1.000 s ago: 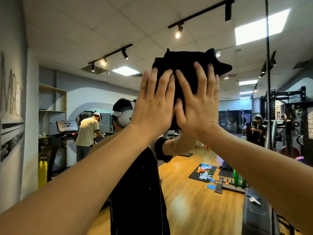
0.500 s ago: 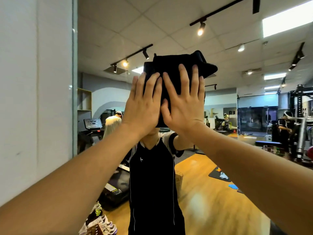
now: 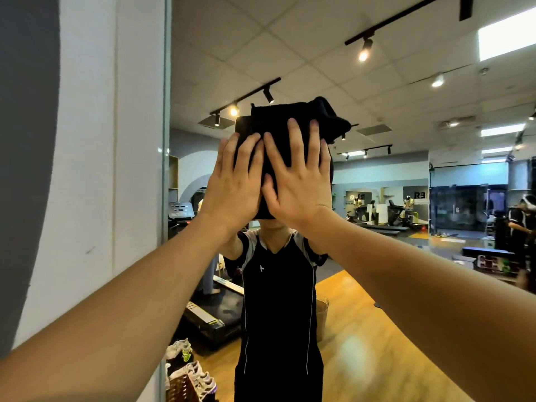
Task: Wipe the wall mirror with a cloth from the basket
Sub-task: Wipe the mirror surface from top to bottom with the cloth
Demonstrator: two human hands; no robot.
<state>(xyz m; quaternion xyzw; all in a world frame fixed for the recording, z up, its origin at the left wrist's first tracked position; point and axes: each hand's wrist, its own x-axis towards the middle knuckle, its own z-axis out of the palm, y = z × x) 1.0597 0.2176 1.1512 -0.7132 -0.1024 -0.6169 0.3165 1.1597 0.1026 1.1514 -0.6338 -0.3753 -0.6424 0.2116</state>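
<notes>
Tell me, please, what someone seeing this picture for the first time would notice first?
First, the two hands in the middle: the left hand and the right hand press a black cloth flat against the mirror, fingers spread. Below them the mirror shows the person's own black top, and behind it a gym with a wooden floor. Ceiling lights shine in the reflection above.
</notes>
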